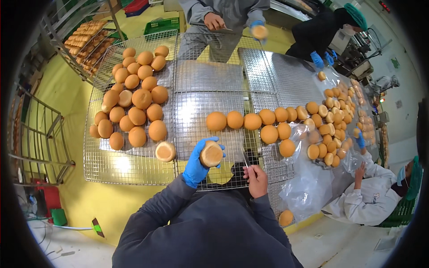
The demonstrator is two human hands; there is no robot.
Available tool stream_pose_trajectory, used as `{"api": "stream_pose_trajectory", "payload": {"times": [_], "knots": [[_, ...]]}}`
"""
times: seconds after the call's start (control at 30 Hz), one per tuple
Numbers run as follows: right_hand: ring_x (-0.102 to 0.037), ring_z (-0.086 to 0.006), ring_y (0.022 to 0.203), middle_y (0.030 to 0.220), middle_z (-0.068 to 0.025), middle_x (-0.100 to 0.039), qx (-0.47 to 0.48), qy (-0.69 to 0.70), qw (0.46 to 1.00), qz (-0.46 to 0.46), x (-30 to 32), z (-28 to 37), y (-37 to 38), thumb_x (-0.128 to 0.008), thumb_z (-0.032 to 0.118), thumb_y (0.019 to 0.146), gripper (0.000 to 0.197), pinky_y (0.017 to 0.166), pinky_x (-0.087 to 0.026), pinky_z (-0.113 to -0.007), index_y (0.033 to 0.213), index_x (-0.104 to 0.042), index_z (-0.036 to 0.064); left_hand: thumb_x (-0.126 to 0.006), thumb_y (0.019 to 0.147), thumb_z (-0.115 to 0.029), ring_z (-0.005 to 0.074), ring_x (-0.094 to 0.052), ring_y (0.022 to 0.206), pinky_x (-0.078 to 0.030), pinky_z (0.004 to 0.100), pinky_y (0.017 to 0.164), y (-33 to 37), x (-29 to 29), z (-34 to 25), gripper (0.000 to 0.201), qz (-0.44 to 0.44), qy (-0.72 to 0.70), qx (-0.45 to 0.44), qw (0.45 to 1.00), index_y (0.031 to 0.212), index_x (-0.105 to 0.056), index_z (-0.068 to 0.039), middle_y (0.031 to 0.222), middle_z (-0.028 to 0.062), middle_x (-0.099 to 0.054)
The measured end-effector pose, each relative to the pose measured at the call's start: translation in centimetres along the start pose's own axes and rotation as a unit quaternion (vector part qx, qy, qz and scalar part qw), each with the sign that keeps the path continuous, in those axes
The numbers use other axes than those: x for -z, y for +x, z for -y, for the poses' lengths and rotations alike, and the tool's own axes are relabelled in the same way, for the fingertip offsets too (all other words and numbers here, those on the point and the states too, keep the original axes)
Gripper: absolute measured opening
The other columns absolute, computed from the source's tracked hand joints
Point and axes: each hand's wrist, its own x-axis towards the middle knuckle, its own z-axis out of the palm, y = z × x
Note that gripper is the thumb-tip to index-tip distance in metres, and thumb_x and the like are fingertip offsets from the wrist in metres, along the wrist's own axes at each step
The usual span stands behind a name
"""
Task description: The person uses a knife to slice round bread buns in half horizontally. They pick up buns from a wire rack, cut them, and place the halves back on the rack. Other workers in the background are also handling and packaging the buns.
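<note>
My left hand (196, 163), in a blue glove, holds a round golden bun (211, 154) above the near edge of the wire racks (134, 167). My bare right hand (257, 178) grips a thin knife (245, 157) whose blade points up toward the bun. A bun with its pale cut face showing (165, 151) lies on the rack just left of my gloved hand. A row of whole buns (250, 121) runs across the rack beyond my hands.
A heap of buns (136, 96) covers the left rack. Across the table a person holds a bun and a knife (232, 20). A person at the far right (326, 33) and another at the near right (375, 192) work over clear plastic bags (308, 187) with many buns (333, 120). A trolley of rolls (85, 38) stands at the upper left.
</note>
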Motion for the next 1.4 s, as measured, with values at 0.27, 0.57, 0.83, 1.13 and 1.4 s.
{"api": "stream_pose_trajectory", "payload": {"times": [0.27, 0.57, 0.83, 1.13, 1.4], "knots": [[-0.058, -0.0337, 0.061, 0.069, -0.0142, -0.058, 0.157, -0.236, 0.959, 0.021, -0.2, 7.3, 1.7, -0.066, 0.016, 0.086, 0.018, 0.055, -0.043, -0.039, 0.077, -0.067, 0.0007, -0.038, 0.100, -0.048, 0.0192, -0.063, 0.091, -0.054, 0.0303, 0.062, -0.8, -1.5, 0.7, 0.051, -0.082, 0.020, -0.001, 0.996, 0.131, -0.049, -0.009, 0.109, 0.0110, -0.064], [-0.060, -0.0321, 0.060, 0.068, -0.0136, -0.062, 0.178, -0.242, 0.953, 0.033, 1.5, 9.0, -0.4, -0.068, 0.014, 0.083, 0.015, 0.054, -0.043, -0.036, 0.078, -0.070, 0.0008, -0.032, 0.101, -0.051, 0.0250, -0.066, 0.097, -0.057, 0.0332, 0.073, -0.9, -0.3, 1.1, 0.057, -0.037, 0.007, 0.041, 0.998, 0.132, -0.048, -0.006, 0.111, 0.0161, -0.064], [-0.062, -0.0307, 0.066, 0.072, -0.0118, -0.064, 0.251, -0.251, 0.932, 0.071, 2.4, 9.8, -0.4, -0.070, 0.014, 0.082, 0.012, 0.058, -0.047, -0.035, 0.078, -0.071, 0.0036, -0.031, 0.101, -0.047, 0.0297, -0.065, 0.096, -0.054, 0.0380, 0.078, -0.4, -1.1, 1.0, 0.058, 0.031, 0.105, 0.047, 0.993, 0.129, -0.048, 0.000, 0.111, 0.0222, -0.063], [-0.062, -0.0178, 0.064, 0.072, -0.0109, -0.066, 0.020, -0.180, 0.981, -0.075, 7.5, 4.9, 3.3, -0.072, 0.014, 0.081, 0.013, 0.059, -0.046, -0.032, 0.081, -0.070, 0.0011, -0.033, 0.099, -0.048, 0.0328, -0.063, 0.098, -0.053, 0.0429, 0.087, -0.1, -0.9, -0.1, 0.063, 0.146, -0.181, 0.203, 0.951, 0.127, -0.050, 0.006, 0.112, 0.0256, -0.061], [-0.058, -0.0159, 0.091, 0.107, -0.0109, -0.060, -0.137, 0.081, 0.979, 0.125, 0.3, -2.9, 0.2, -0.069, 0.037, 0.089, 0.055, 0.080, -0.044, -0.029, 0.126, -0.054, -0.0010, -0.043, 0.103, -0.033, 0.0228, -0.058, 0.112, -0.048, 0.0372, 0.095, 1.5, -0.3, 4.5, 0.047, 0.119, 0.458, -0.004, 0.881, 0.136, -0.049, 0.000, 0.123, 0.0156, -0.061]]}}
